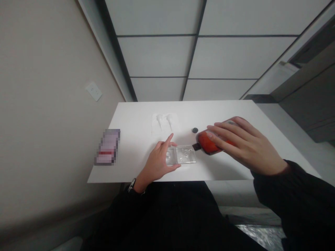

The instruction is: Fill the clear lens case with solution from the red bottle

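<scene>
My right hand (246, 146) is wrapped round a bottle of red-orange liquid (209, 142). The bottle is tipped on its side, its black neck pointing left at the right edge of a clear plastic tray (186, 154). I cannot make out whether liquid is flowing. My left hand (158, 158) steadies the tray's left end, thumb along the near side and fingers at the far side. Rounded shapes show inside the two clear sections. Behind the bottle neck lies a small black cap (195, 130).
Two white, funnel-like pieces (164, 122) lie on a pale sheet toward the back of the white table (136, 139). A pixelated pinkish object (108, 146) is at the table's left edge. A wall is on the left, with panelled doors behind.
</scene>
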Demonstrator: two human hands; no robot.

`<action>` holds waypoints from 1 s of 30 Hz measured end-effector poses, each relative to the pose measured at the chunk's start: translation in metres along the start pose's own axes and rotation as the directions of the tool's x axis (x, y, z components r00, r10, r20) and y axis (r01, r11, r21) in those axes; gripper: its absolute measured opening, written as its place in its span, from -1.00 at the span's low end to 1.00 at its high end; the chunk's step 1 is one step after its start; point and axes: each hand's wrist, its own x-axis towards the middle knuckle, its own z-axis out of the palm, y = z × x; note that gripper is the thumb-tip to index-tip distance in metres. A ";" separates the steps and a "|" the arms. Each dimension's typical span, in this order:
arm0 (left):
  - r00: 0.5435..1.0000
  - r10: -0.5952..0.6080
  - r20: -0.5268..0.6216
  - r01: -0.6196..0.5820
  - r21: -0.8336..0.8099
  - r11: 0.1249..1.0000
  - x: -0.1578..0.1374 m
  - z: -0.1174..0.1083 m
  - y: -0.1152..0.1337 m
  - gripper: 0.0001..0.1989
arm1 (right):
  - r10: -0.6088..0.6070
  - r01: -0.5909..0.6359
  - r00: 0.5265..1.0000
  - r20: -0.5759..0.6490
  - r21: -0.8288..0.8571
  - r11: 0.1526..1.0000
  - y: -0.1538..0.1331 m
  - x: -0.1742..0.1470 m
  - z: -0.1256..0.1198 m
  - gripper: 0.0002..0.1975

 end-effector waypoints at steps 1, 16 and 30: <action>1.000 0.002 -0.002 -0.002 0.000 1.000 0.000 0.000 0.000 0.23 | 0.000 0.000 1.000 0.000 0.002 1.000 0.000 0.000 0.000 -0.38; 1.000 0.004 0.001 -0.004 -0.010 1.000 0.001 0.000 0.001 0.23 | 0.025 -0.029 0.999 0.034 0.109 0.994 0.001 0.002 0.001 -0.25; 1.000 -0.008 -0.005 0.008 -0.011 1.000 0.002 0.000 0.005 0.21 | -0.050 0.050 0.999 -0.001 0.002 0.999 0.000 0.006 0.003 -0.47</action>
